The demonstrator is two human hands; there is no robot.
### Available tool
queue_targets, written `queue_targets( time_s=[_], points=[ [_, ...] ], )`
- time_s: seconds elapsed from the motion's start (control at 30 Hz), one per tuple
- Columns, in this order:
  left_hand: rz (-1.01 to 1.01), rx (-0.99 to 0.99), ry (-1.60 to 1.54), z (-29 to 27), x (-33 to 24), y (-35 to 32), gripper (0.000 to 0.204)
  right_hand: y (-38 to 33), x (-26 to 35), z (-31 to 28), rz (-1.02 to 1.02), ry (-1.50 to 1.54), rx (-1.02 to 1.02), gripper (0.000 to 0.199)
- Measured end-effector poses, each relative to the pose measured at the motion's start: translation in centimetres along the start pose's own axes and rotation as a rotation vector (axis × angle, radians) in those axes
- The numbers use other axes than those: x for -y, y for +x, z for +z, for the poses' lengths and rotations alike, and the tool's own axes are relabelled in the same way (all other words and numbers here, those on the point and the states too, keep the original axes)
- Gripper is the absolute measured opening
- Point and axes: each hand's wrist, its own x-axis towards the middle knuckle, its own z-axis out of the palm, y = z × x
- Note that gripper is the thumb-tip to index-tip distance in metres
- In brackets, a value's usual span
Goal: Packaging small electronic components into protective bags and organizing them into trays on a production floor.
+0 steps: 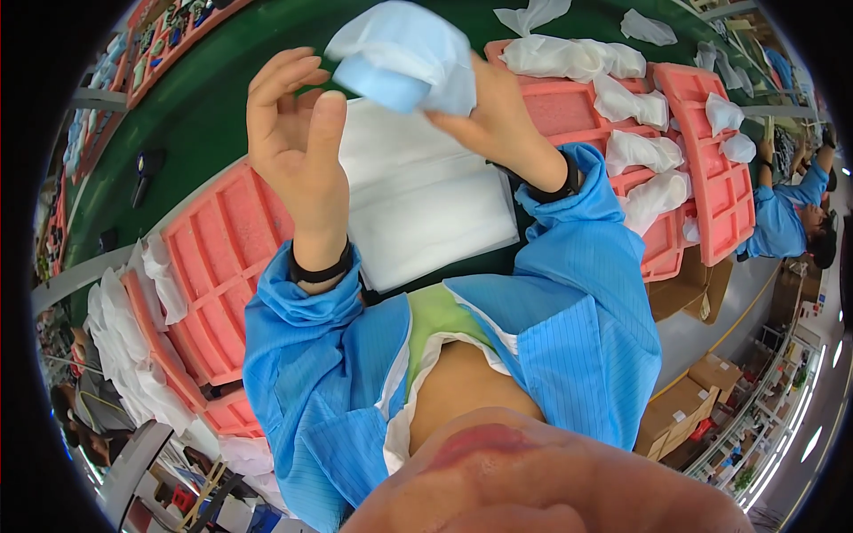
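Observation:
My right hand (pixel 489 102) grips a light-blue item in a thin, translucent white wrapper (pixel 400 58), held up over the work surface and slightly blurred. What lies inside the wrapper cannot be made out. Just left of it my left hand (pixel 298 133) is raised, fingers apart and curved, with nothing in it. Below both hands lies a stack of white wrapping sheets (pixel 426 195), close in front of my body.
Pink compartment trays stand on the left (pixel 222 266) and right (pixel 560 111) of the green table (pixel 200 115). White-wrapped bundles (pixel 649 151) fill the right ones. A black-handled tool (pixel 145 178) lies far left. Another person (pixel 791 218) works at far right, near cardboard boxes (pixel 680 409).

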Motion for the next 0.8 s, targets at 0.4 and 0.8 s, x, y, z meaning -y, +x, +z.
queue_targets(
  time_s=[0.4, 0.8],
  points=[
    [0.305, -0.064, 0.620, 1.5, -1.9, -1.4, 0.025, -1.3, -0.6, 1.5, -0.090, -0.200, -0.183, 0.044],
    [0.029, -0.119, 0.531, 0.9, -1.4, 0.9, 0.017, 0.0, 1.2, 0.4, 0.292, 0.314, 0.028, 0.048]
  ],
)
